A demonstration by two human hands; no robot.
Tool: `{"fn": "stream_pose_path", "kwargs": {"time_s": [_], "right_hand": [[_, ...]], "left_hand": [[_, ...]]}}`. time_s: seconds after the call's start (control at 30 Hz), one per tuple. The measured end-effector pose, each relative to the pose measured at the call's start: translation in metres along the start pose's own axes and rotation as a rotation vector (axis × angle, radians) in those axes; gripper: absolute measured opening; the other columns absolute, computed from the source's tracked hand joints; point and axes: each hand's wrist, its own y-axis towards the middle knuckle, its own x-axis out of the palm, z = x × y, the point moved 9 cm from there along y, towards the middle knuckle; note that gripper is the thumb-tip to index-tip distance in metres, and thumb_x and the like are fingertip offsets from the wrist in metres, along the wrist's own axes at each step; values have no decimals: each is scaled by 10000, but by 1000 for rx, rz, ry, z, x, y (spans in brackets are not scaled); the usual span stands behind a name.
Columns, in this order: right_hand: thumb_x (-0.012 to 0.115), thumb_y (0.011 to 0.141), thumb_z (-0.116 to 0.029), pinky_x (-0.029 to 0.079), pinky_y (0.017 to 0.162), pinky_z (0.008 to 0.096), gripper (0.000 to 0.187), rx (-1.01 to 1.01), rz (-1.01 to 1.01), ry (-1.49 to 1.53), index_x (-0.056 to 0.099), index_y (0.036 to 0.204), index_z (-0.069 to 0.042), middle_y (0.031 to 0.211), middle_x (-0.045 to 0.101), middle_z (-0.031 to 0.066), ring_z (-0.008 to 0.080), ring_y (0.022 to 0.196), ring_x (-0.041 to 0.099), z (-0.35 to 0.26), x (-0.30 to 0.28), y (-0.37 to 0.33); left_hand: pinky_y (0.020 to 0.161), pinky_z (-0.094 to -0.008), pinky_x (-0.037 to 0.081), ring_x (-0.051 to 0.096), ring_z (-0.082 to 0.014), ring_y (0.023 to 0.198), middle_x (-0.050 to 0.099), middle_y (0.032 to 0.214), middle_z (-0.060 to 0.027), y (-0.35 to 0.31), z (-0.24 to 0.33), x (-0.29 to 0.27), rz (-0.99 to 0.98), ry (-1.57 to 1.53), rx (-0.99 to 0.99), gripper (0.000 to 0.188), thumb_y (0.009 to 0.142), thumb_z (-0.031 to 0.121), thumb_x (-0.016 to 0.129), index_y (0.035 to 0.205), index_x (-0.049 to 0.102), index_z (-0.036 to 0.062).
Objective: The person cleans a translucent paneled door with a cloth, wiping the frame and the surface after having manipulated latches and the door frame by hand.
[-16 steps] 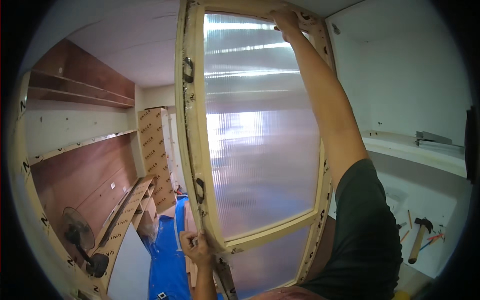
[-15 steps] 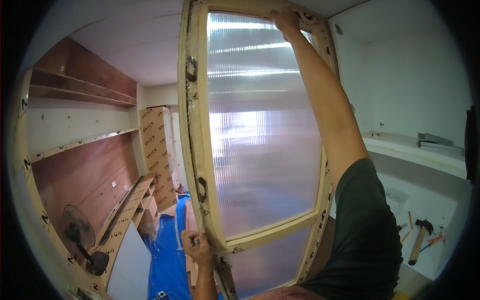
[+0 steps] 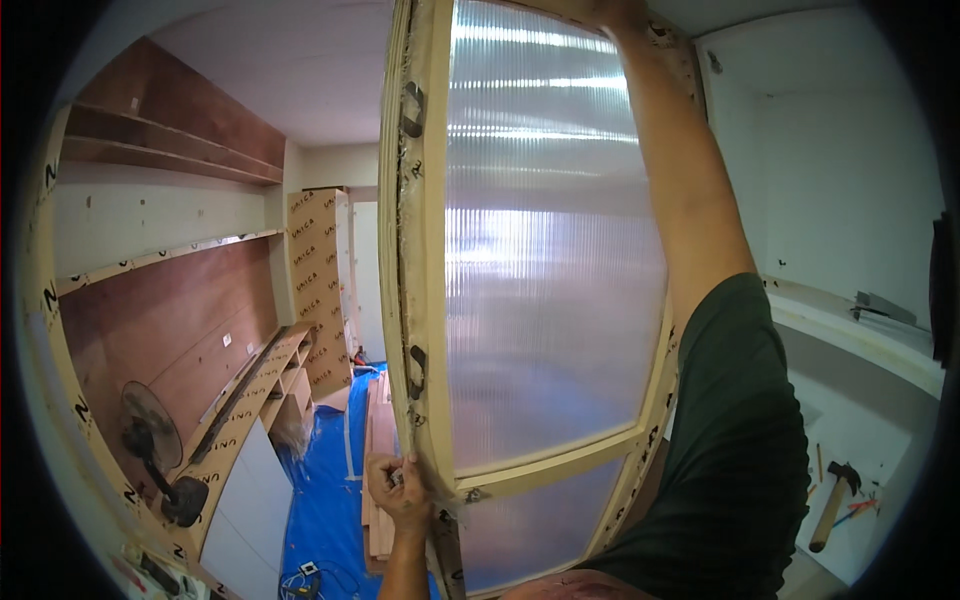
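A tall door panel with ribbed translucent panes and a tan, film-covered frame stands upright before me. My left hand is closed beside the frame's lower left edge, thumb up against it. A small greyish thing shows between its curled fingers, too little of it to name. My right arm reaches up along the panel's right side. At the top rail is my right hand, mostly cut off by the picture's upper edge, so its fingers cannot be made out.
A white cabinet on the right holds a hammer, pencils and metal strips. To the left stand a fan and a long low cabinet. Blue sheeting covers the floor, with stacked boards and a cable.
The whole view has shifted, so the door panel sits further right and slightly higher. Both hands keep about the same places against the panel; the right is now largely out of the picture.
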Motion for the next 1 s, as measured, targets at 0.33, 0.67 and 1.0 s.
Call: {"fn": "stream_pose_path", "kwargs": {"time_s": [0.33,0.67,1.0], "right_hand": [[630,974,-214,493,1066,458,464,280,-460,546,581,1347,58,1408,586,310,397,1295,594,-80,92,-51],[621,910,-163,539,954,477,261,-581,-113,680,748,1085,-17,1156,725,237,377,1094,688,-285,-1,-74],[659,1033,-236,540,621,297,205,-241,-547,1075,707,953,-53,755,689,41,118,657,654,-172,-178,-292]], "left_hand": [[676,-317,351,401,-157,744,423,827,-40,10,0,-29,49,165,42,278,938,65,715,831,459,50],[683,-302,350,391,-150,756,403,839,-34,5,2,-12,10,98,33,253,951,52,677,848,446,45],[715,-272,356,390,-134,790,410,861,-16,-4,-20,-8,46,63,-1,281,956,93,697,861,436,56]]}}
